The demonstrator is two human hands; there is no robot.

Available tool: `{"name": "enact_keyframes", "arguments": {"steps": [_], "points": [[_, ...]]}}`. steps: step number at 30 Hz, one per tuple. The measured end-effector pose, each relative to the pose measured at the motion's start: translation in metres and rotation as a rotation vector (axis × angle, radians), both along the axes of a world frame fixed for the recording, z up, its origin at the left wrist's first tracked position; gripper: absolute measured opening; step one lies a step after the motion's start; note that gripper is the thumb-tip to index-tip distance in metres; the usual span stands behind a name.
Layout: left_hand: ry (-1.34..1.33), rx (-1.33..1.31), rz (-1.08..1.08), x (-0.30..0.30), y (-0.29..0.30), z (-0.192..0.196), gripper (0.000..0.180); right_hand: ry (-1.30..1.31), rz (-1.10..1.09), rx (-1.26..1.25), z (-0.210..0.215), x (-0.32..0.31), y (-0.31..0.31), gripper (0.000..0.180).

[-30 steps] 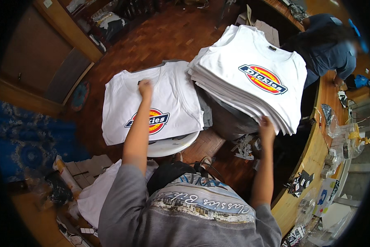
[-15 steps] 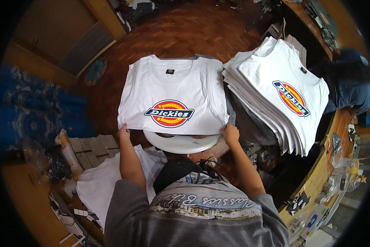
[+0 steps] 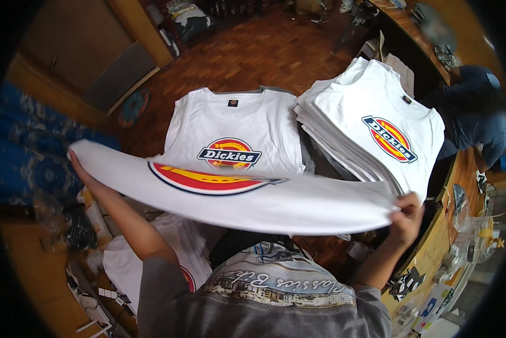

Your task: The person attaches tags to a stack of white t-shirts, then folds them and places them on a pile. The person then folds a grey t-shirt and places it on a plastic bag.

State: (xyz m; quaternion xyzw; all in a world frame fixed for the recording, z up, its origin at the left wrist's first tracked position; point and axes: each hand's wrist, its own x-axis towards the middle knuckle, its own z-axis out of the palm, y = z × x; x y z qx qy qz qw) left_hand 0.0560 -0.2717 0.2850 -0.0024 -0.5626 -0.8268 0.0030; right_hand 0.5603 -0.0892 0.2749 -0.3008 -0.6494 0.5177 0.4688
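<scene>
Stretched sideways in front of me is a white shirt [image 3: 298, 208] with a red, yellow and dark-blue print, blurred by motion. My left hand [image 3: 75, 158] is closed at its left end; the fingers are partly hidden by the cloth. At the other end, my right hand [image 3: 408, 219] pinches the fabric. Just beyond lies a white sleeveless shirt [image 3: 230, 121] laid out flat with the same print, its lower part covered by the held one. To its right stands a stack of white sleeveless shirts [image 3: 371, 96], near my right hand.
A pile of white shirts [image 3: 146, 265] lies low at my left, beside plastic bags [image 3: 78, 225]. At right runs a wooden bench [image 3: 427, 242] with small dark pieces on it. Another person [image 3: 478, 112] is beyond the stack. A blue patterned cloth [image 3: 28, 146] hangs left.
My hands have left the hem of the flat shirt and spread wide apart, now with a stretched shirt between them. A red print now shows on the lower-left pile.
</scene>
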Motion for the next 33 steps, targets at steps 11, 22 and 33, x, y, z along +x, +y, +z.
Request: {"name": "enact_keyframes", "arguments": {"steps": [11, 22, 33], "points": [[0.306, 0.287, -1.528, 0.102, 0.321, 0.095, 0.044, 0.055, -0.476, 0.312, 0.164, 0.169, 0.157, 0.021], [0.01, -0.135, -1.454, 0.229, 0.415, -0.053, 0.029, 0.088, -0.662, 0.092, 0.028, 0.302, 0.102, 0.019], [0.203, -0.828, -0.173, 0.035, 0.177, -0.326, 0.021, -0.865, -0.533, 0.049, -0.183, 0.017, 0.014, 0.012]]}}
